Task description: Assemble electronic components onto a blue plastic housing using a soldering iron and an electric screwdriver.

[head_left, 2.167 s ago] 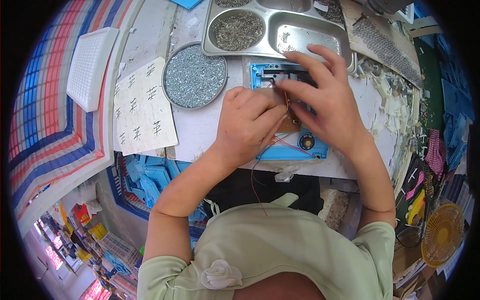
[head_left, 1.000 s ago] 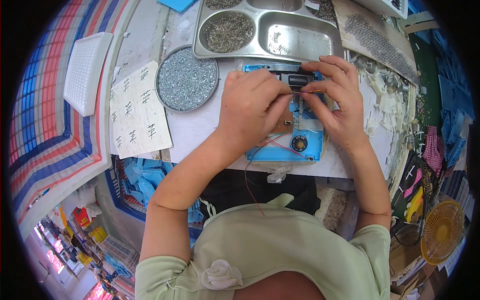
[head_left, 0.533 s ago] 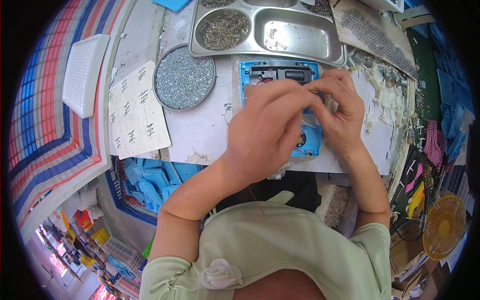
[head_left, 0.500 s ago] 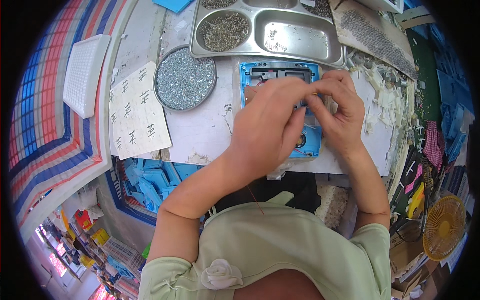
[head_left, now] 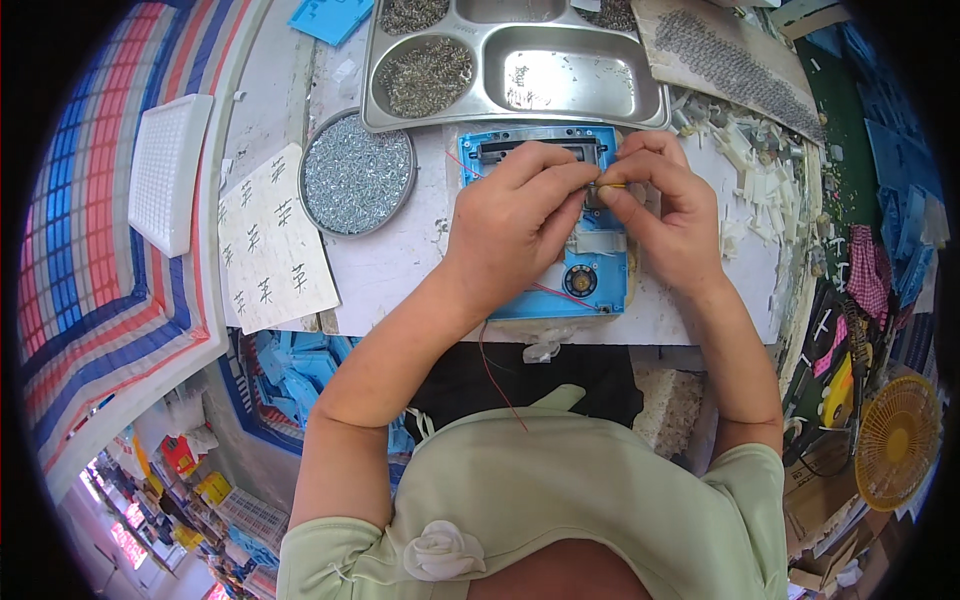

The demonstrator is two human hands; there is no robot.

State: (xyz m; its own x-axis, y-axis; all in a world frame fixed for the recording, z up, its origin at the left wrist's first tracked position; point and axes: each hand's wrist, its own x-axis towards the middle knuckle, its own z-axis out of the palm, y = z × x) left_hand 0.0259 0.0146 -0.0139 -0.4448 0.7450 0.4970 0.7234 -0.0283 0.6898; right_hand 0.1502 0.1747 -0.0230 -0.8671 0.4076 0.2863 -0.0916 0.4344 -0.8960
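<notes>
On the table in front of me lies a blue plastic housing [head_left: 608,262] with black parts fitted in its far end. A small round black speaker [head_left: 580,281] sits in its near end. My left hand [head_left: 512,222] is over the housing's left side, thumb and fingertips pinched. From the right, my right hand [head_left: 668,205] meets it, its thumb and forefinger closed on a small thin yellow piece [head_left: 612,185]. What the left fingertips hold is too small to make out. A thin red wire [head_left: 492,372] hangs from the table's front edge down onto my clothing.
Beyond the housing stands a steel compartment tray [head_left: 485,112] with small metal parts. To the left are a round dish [head_left: 357,172] of screws and a paper sheet [head_left: 270,245] with handwriting. White plastic pieces [head_left: 765,185] lie scattered at right, below a board [head_left: 725,60] covered with small grey parts.
The view has shifted slightly. My hands sit a little farther from the housing's near end, so more of the speaker shows. The fingertips remain together.
</notes>
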